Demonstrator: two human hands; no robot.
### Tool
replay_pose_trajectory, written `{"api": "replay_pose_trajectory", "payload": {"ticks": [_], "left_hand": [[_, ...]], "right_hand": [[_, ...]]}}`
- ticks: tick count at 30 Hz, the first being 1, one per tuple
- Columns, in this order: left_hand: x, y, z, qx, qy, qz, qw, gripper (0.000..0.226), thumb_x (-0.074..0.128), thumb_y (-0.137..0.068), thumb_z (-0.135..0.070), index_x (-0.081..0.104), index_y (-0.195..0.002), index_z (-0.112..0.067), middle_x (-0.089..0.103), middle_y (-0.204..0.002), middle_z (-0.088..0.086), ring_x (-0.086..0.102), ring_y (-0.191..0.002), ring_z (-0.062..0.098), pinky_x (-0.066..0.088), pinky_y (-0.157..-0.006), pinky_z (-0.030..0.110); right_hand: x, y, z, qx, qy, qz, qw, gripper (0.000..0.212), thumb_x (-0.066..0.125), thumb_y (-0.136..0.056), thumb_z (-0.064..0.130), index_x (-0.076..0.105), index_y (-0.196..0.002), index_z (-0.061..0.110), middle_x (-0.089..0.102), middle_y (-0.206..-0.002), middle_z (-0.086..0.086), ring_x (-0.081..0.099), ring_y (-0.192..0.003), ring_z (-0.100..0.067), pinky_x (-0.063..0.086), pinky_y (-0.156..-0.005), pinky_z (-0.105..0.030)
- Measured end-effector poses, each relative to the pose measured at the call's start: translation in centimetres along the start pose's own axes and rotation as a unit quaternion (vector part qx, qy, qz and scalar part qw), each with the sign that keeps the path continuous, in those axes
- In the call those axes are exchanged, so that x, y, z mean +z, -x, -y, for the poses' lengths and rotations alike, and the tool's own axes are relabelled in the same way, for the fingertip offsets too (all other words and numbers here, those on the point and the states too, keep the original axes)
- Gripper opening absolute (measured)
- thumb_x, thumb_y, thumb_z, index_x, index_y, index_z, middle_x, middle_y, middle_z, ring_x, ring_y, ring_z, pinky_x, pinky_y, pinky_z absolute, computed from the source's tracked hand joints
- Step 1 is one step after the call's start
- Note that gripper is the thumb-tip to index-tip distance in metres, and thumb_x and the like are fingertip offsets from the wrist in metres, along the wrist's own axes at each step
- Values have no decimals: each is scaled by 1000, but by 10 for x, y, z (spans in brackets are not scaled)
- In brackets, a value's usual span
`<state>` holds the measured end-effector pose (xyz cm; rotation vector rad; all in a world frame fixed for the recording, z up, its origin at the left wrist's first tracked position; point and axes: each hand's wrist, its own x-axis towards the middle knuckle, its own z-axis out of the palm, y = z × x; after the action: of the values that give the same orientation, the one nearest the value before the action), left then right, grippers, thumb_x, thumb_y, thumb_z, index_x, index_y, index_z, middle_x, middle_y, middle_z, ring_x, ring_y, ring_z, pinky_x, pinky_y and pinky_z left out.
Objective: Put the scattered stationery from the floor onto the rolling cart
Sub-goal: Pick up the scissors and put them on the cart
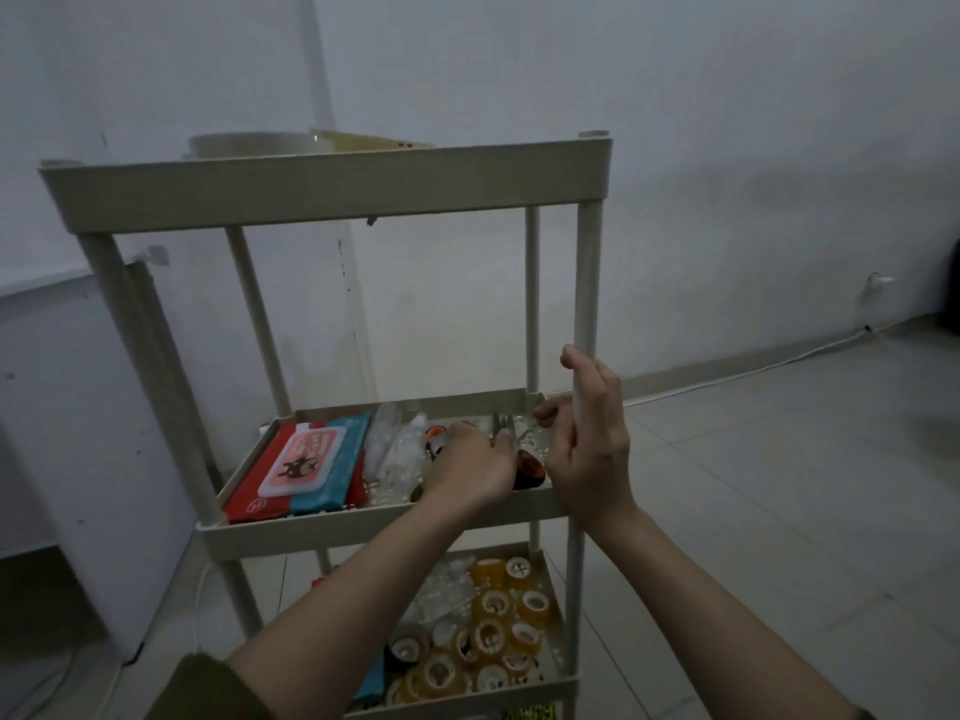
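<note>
While the left hand point(470, 467) is reaching palm-down into the rolling cart's point(332, 192) middle shelf point(363, 527), fingers curled on a pair of scissors point(504, 433), the right hand point(587, 439) is gripping the cart's front post point(587, 272). Wet-wipe packs point(306, 465) are lying alongside; tape rolls point(493, 641) are filling the shelf below.
</note>
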<state>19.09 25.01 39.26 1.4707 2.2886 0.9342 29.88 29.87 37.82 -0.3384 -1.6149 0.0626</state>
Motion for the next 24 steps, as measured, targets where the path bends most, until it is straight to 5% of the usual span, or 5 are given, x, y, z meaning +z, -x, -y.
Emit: {"api": "replay_pose_trajectory", "payload": {"ticks": [3, 7, 13, 20, 24], "left_hand": [[-5, 1, -3, 38, -50, 59, 996, 45, 28, -96, -41, 51, -122, -11, 56, -107, 13, 53, -80, 16, 41, -66, 26], [-14, 14, -5, 93, -101, 83, 987, 68, 24, -83, -68, 62, -95, -14, 62, -87, 7, 58, -78, 19, 48, -71, 32], [-37, 28, 11, 191, -85, 67, 975, 43, 49, -85, -55, 58, -113, -22, 62, -104, 2, 57, -91, 14, 51, -81, 34], [-39, 31, 14, 141, -61, 43, 987, 48, 54, -82, -55, 57, -112, -18, 60, -98, 2, 58, -88, 15, 51, -72, 27], [-36, 31, 13, 132, -71, 23, 988, 51, 54, -81, -58, 59, -107, -15, 63, -99, 6, 60, -90, 18, 52, -77, 35]], "right_hand": [[0, 1, 0, -1, -4, -1, 1000, 46, 37, -88, -6, 35, -130, 12, 39, -120, -8, 54, -69, -10, 46, -70, -5], [0, 1, -1, -9, -9, -3, 1000, 46, 36, -87, -9, 36, -128, 10, 40, -119, -10, 51, -62, -12, 46, -65, -6], [1, 1, -1, -6, -16, -7, 1000, 47, 37, -87, -12, 34, -127, 12, 38, -121, -8, 54, -57, -20, 46, -58, -11], [4, -3, -5, -17, -35, -4, 999, 41, 36, -89, -5, 33, -126, 12, 36, -121, -7, 57, -64, -28, 46, -62, -13], [4, -6, -10, -26, -39, 0, 999, 40, 37, -89, -4, 33, -126, 12, 36, -120, -8, 57, -65, -29, 47, -63, -15]]}}
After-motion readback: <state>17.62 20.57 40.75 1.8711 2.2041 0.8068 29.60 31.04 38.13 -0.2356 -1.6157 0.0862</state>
